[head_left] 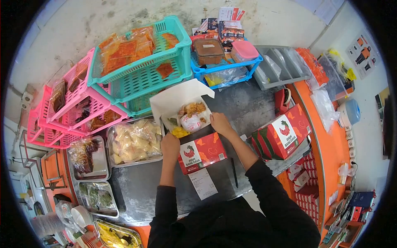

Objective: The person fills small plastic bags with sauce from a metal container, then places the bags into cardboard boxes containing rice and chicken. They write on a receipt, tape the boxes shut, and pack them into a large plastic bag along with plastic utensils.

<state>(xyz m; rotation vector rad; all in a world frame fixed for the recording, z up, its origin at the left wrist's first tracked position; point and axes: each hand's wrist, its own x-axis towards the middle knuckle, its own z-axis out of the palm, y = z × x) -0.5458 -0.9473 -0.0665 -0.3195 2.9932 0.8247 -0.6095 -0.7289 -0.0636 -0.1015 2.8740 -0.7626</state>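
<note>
An open white-lined food box point(163, 102) stands in front of me, lid raised toward the back. Inside are fried chicken point(193, 108), a round white wrapped bundle point(190, 123) with red print and something yellow point(180, 132) at the near left corner. My left hand point(170, 144) grips the box's near left corner, its fingers partly hidden. At the right side wall, my right hand point(221, 123) pinches the edge. Directly in front lies a closed red box point(209, 151) printed "Ayam Bang Dava". A receipt point(203, 184) sticks out from beneath it.
Trays of pale packets point(136, 140) and green packets point(98, 196) sit left, near pink baskets point(62, 111). Teal baskets point(182, 53) and a blue basket point(248, 74) stand behind. More red boxes point(285, 134) are at right. A black pen point(234, 172) lies on the grey counter point(144, 182).
</note>
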